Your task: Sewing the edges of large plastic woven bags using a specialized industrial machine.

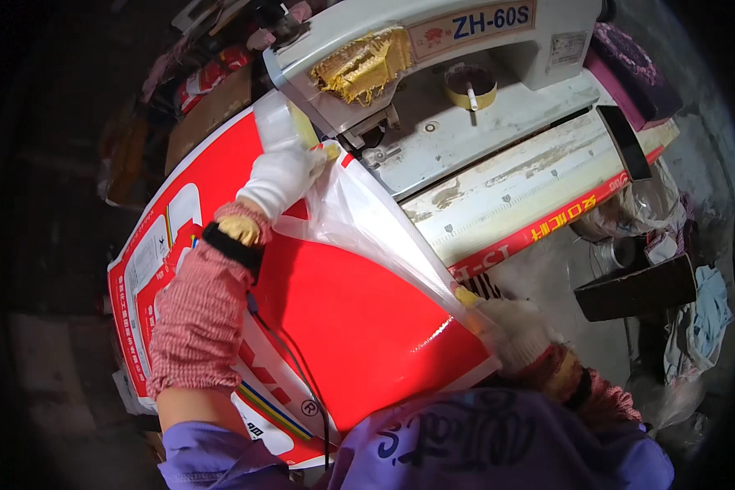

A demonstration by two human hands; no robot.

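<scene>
We take the sewing machine, a worn white industrial head on a scuffed cream bed, as our landmark. Against its near left corner lies a large glossy red sack with white panels and coloured stripes, spreading away from the machine toward the person's body. A clear plastic liner folds out of the sack's mouth along the machine's near edge. The left hand, in a white glove with a knitted red sleeve cover and a dark wrist strap, grasps the sack's top edge and liner just in front of the needle area, fingers curled over the material. The right hand, likewise gloved, pinches the sack's opposite corner below the machine's bed, beside a red strip along the bed's front. On the bed, behind the needle arm, sits a yellow tape roll; frayed yellow cloth hangs from the machine's arm. A dark box stands to the machine's right, lower down.
</scene>
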